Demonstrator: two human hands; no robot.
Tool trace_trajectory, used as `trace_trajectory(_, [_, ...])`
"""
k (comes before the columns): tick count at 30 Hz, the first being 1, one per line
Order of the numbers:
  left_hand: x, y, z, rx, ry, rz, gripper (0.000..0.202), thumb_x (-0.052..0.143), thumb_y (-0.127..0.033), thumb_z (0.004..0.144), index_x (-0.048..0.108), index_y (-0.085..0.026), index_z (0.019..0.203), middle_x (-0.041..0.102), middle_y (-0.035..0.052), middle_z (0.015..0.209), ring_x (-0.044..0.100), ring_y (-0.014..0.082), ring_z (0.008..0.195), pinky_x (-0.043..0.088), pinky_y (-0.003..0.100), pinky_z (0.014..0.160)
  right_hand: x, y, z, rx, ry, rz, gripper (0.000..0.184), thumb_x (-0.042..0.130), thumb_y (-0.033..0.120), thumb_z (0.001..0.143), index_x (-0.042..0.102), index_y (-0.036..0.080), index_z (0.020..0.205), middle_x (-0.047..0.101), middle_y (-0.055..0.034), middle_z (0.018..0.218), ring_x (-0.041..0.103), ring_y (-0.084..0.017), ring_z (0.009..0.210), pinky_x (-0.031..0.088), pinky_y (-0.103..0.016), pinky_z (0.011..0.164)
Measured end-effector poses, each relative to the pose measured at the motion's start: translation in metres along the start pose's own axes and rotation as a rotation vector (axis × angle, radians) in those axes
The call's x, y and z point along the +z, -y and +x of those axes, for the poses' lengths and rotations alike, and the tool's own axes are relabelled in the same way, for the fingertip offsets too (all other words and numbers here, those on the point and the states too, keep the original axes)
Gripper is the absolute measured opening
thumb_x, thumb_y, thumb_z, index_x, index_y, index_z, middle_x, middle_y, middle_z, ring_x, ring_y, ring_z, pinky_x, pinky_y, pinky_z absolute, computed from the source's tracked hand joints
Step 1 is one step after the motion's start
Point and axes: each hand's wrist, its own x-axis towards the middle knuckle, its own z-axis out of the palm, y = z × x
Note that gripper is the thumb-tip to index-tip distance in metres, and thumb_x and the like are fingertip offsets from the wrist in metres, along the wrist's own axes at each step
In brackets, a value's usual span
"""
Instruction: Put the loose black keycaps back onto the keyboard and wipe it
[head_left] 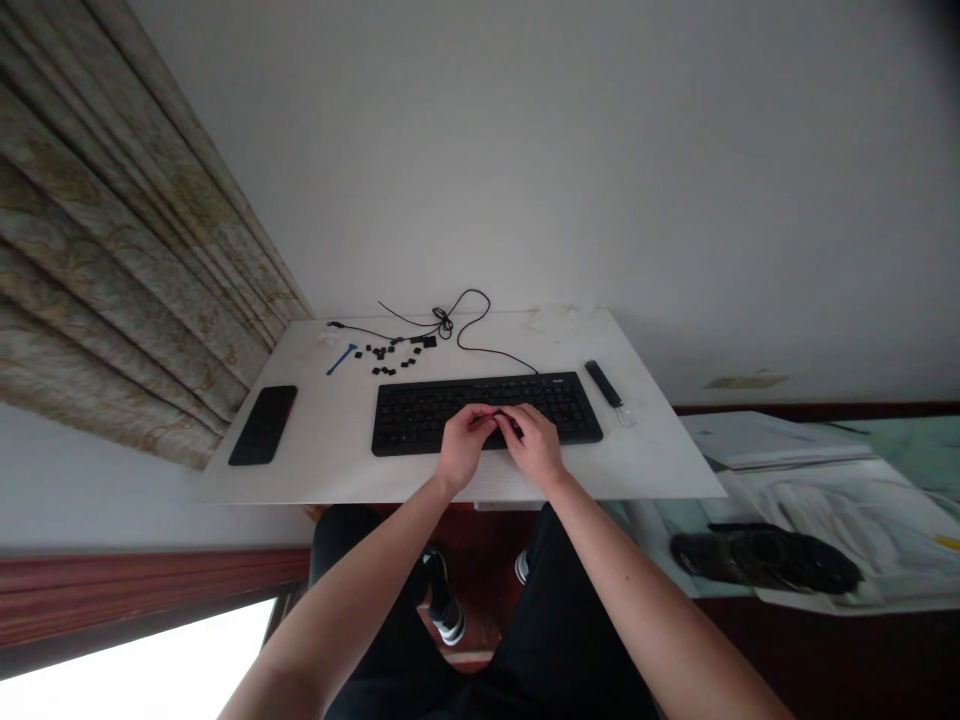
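Observation:
A black keyboard (420, 412) lies across the middle of a white table (330, 460). Both my hands rest over its front middle rows. My left hand (463, 445) has its fingers curled and pinched toward the right hand. My right hand (534, 440) is closed too, fingertips meeting the left's over a small dark thing that I cannot make out. Several loose black keycaps (390, 358) lie scattered behind the keyboard, beside a small blue tool (340, 359).
A black phone (263, 424) lies at the table's left. A black cable (469, 318) curls at the back. A slim black stick-like object (603, 383) sits right of the keyboard. Curtain hangs left; papers and a dark item lie on a surface at right.

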Motion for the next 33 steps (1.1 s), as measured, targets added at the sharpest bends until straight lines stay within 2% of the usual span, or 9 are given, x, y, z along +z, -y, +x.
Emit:
trace_trajectory(4, [-0.004,-0.003,-0.010,0.088,0.094,0.110,0.019,0.062,-0.016,0.083,0.072,-0.021,0.099,0.069,0.0084,0.120,0.065,0.0208,0.109,0.051,0.040,0.101,0.004,-0.002,-0.004,0.113,-0.076,0.053,0.021,0.052,0.034,0.095,0.068,0.022,0.101,0.072,-0.0088,0.094,0.069,-0.022,0.083,0.056,-0.037,0.079])
trace_trajectory(7, [-0.022,-0.011,-0.012,0.233,0.036,0.334,0.021,0.057,-0.013,0.085,0.073,-0.021,0.096,0.068,0.0094,0.117,0.065,0.0221,0.107,0.055,0.036,0.090,0.008,-0.005,-0.006,0.204,-0.193,0.111,0.022,0.055,0.035,0.093,0.067,0.020,0.104,0.074,-0.0103,0.099,0.071,-0.022,0.084,0.057,-0.037,0.082])
trace_trajectory(10, [-0.057,-0.024,-0.008,0.391,-0.097,0.591,0.023,0.051,-0.011,0.087,0.071,-0.021,0.092,0.068,0.0088,0.106,0.065,0.0214,0.100,0.055,0.036,0.086,0.010,-0.008,-0.006,0.231,-0.233,0.151,0.023,0.056,0.034,0.092,0.068,0.019,0.104,0.074,-0.0115,0.103,0.072,-0.022,0.086,0.057,-0.037,0.084])
trace_trajectory(13, [-0.101,-0.033,-0.001,0.479,-0.232,0.796,0.023,0.049,-0.010,0.087,0.069,-0.021,0.092,0.067,0.0082,0.105,0.064,0.0215,0.101,0.052,0.040,0.094,0.009,-0.009,-0.005,0.228,-0.213,0.130,0.025,0.055,0.035,0.093,0.069,0.019,0.105,0.074,-0.0102,0.096,0.071,-0.021,0.081,0.057,-0.037,0.082])
trace_trajectory(18, [-0.155,-0.031,-0.001,0.499,-0.283,1.091,0.018,0.052,-0.015,0.088,0.067,-0.020,0.098,0.063,0.0102,0.113,0.060,0.0257,0.113,0.047,0.047,0.104,0.006,-0.008,-0.002,0.129,-0.185,0.108,0.030,0.049,0.036,0.097,0.070,0.020,0.113,0.072,-0.0096,0.096,0.068,-0.020,0.080,0.057,-0.038,0.080])
trace_trajectory(22, [-0.161,-0.025,-0.004,0.458,-0.267,1.109,0.022,0.054,-0.020,0.091,0.062,-0.020,0.111,0.057,0.0120,0.127,0.056,0.0257,0.122,0.046,0.046,0.108,0.003,-0.005,0.005,0.129,-0.172,0.126,0.031,0.050,0.037,0.098,0.071,0.021,0.113,0.072,-0.0102,0.100,0.068,-0.022,0.087,0.056,-0.038,0.083])
trace_trajectory(27, [-0.157,-0.023,-0.002,0.422,-0.253,1.092,0.023,0.054,-0.022,0.092,0.060,-0.020,0.114,0.054,0.0125,0.132,0.054,0.0260,0.127,0.044,0.046,0.112,0.005,0.002,0.044,0.328,-0.116,0.301,0.029,0.064,0.041,0.088,0.073,0.017,0.102,0.074,-0.0089,0.090,0.069,-0.020,0.075,0.058,-0.035,0.074])
trace_trajectory(30, [-0.160,-0.023,-0.002,0.407,-0.247,1.063,0.021,0.054,-0.022,0.093,0.061,-0.020,0.113,0.055,0.0118,0.130,0.055,0.0252,0.126,0.045,0.045,0.112,0.012,0.007,0.077,0.445,0.071,0.423,0.025,0.070,0.036,0.082,0.074,0.016,0.095,0.075,-0.0060,0.080,0.067,-0.017,0.065,0.057,-0.032,0.068])
trace_trajectory(33, [-0.162,-0.023,-0.001,0.400,-0.264,1.032,0.020,0.054,-0.021,0.093,0.061,-0.021,0.111,0.055,0.0112,0.129,0.056,0.0245,0.124,0.045,0.044,0.111,0.020,0.011,0.107,0.463,0.308,0.413,0.018,0.072,0.030,0.080,0.075,0.016,0.090,0.074,-0.0045,0.075,0.066,-0.016,0.063,0.054,-0.029,0.066])
